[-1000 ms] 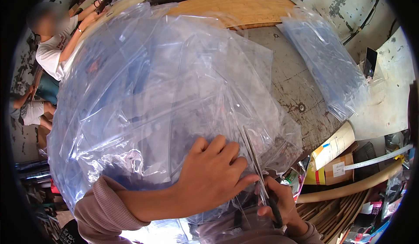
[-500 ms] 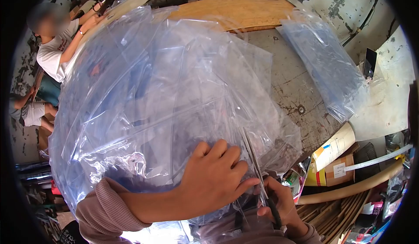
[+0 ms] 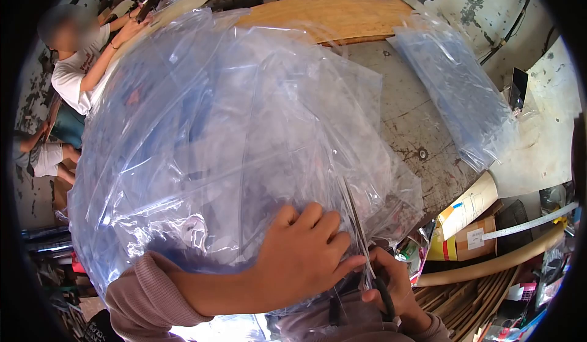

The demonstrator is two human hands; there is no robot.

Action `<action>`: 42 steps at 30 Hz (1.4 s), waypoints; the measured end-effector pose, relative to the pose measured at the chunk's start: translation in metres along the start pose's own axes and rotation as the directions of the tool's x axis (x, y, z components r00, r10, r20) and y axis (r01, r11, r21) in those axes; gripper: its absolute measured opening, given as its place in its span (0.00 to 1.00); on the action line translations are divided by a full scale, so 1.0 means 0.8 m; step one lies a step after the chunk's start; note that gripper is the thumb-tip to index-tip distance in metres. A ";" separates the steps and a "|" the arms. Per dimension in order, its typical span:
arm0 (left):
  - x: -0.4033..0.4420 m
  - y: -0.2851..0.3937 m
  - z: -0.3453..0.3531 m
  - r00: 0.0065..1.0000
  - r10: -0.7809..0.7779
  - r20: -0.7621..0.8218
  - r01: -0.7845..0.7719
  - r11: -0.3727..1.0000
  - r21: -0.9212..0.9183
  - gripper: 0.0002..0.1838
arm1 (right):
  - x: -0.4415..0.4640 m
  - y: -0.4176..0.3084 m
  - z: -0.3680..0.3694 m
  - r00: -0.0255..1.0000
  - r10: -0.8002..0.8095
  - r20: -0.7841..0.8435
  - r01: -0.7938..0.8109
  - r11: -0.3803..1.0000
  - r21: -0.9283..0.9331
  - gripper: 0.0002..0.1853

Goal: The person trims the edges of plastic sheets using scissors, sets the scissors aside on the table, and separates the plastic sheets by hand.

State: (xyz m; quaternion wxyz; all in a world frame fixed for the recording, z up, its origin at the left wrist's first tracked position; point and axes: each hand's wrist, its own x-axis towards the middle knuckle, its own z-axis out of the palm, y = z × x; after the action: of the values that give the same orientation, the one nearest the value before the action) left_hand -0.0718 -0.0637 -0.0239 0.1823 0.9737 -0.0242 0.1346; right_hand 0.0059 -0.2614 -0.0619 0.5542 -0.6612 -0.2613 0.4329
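Observation:
A big heap of clear plastic sheeting (image 3: 244, 134) lies spread before me. My left hand (image 3: 306, 253) is on its near part, fingers curled down onto the plastic and the thumb stretched toward the scissors. The fingertips and whatever lies under them are hidden. My right hand (image 3: 397, 284) grips the scissors (image 3: 361, 235) by their dark handles, close to my body. The long metal blades point away from me along the plastic, just right of my left hand. How far the blades are apart is hard to see.
A folded stack of clear plastic (image 3: 455, 91) rests on the worn table (image 3: 416, 128) at right. Beyond the heap is a wooden board (image 3: 330, 14). A cardboard box (image 3: 477, 238) and assorted clutter stand at lower right. Another person (image 3: 82, 66) works at far left.
My left hand has shifted slightly toward me, and the plastic beside it has moved a little. My right hand with the scissors stays in nearly the same place.

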 end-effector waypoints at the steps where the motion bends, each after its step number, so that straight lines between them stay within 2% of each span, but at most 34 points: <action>1: -0.001 0.001 0.001 1.000 -0.001 -0.011 0.001 1.000 -0.008 0.19 | 0.000 -0.001 0.000 1.000 0.004 0.003 -0.004 1.000 -0.001 0.31; 6: -0.002 0.001 0.000 1.000 -0.002 0.011 0.002 1.000 -0.002 0.18 | -0.001 -0.004 0.002 1.000 0.016 -0.009 -0.015 1.000 0.015 0.31; 12: -0.002 0.000 -0.001 1.000 0.001 0.010 -0.001 1.000 -0.001 0.18 | -0.003 -0.001 0.005 0.999 0.016 -0.040 -0.021 0.992 -0.121 0.30; 21: -0.004 0.004 0.002 1.000 0.018 -0.010 -0.018 1.000 -0.006 0.19 | -0.001 0.000 0.007 0.999 0.003 -0.039 -0.002 0.999 0.034 0.31; 27: -0.002 0.005 0.000 1.000 0.019 0.002 -0.019 1.000 -0.013 0.19 | 0.000 -0.002 0.005 0.999 -0.002 -0.040 0.002 1.000 -0.001 0.31; 32: -0.001 0.005 -0.001 1.000 0.019 -0.001 -0.019 1.000 -0.017 0.18 | 0.001 -0.018 0.000 0.999 0.053 0.009 -0.052 0.992 -0.111 0.31; 39: -0.001 0.007 -0.001 1.000 -0.002 0.021 0.003 0.999 -0.039 0.20 | 0.002 -0.001 0.002 1.000 -0.003 -0.017 0.003 0.999 -0.033 0.31; 42: -0.001 0.007 0.000 1.000 -0.007 0.025 0.008 0.999 -0.041 0.20 | 0.002 -0.002 0.001 0.999 -0.045 -0.005 0.044 0.993 -0.114 0.31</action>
State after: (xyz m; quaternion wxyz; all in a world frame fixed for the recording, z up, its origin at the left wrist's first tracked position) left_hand -0.0735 -0.0687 -0.0221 0.2026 0.9714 -0.0257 0.1212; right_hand 0.0058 -0.2594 -0.0606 0.5263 -0.6872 -0.2981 0.4023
